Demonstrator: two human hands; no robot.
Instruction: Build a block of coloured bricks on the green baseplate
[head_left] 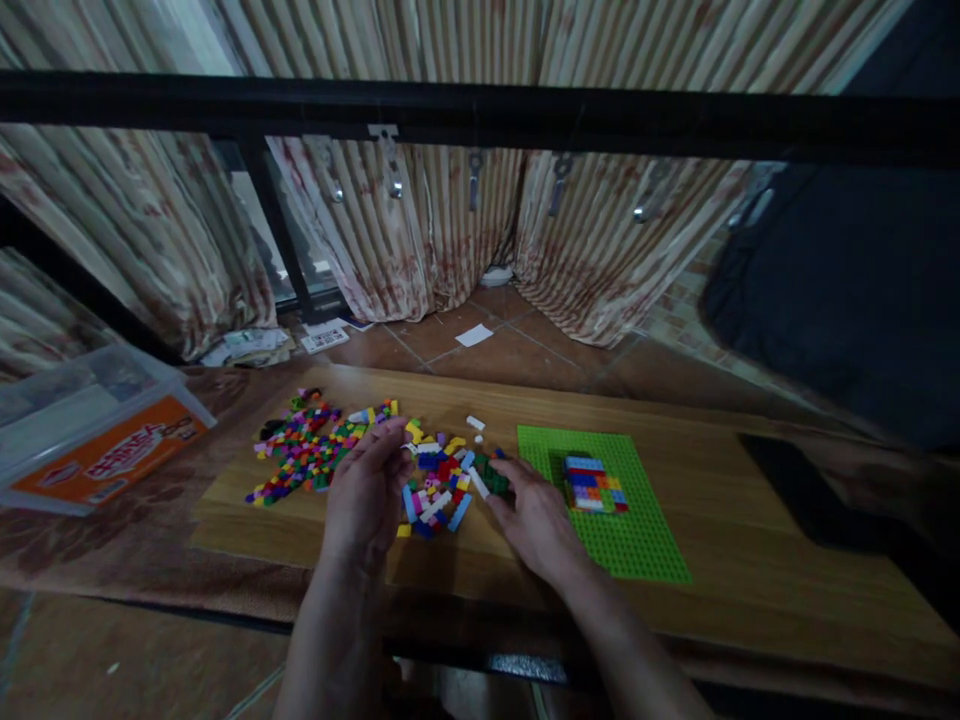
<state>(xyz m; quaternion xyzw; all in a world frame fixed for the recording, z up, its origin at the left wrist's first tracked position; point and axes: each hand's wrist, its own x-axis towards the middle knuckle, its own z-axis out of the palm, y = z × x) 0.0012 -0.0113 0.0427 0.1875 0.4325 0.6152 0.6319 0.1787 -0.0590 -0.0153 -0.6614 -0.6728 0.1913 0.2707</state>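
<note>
My left hand (367, 490) rests on its edge beside a heap of small coloured bricks (439, 485), fingers held together and curled slightly toward the heap. My right hand (529, 510) lies palm down on the other side of the heap, fingers reaching into the bricks, touching a white brick (478, 482) and dark green pieces. A second, wider spread of coloured bricks (307, 450) lies to the left. A green baseplate (637, 540) lies to the right, carrying a small block of stacked coloured bricks (592, 485).
Everything sits on a wooden board (712, 470) over a patterned cloth. A clear plastic box with an orange label (97, 440) stands at the left. A dark flat object (802, 490) lies at the right. A black rail (480, 115) and curtains stand behind.
</note>
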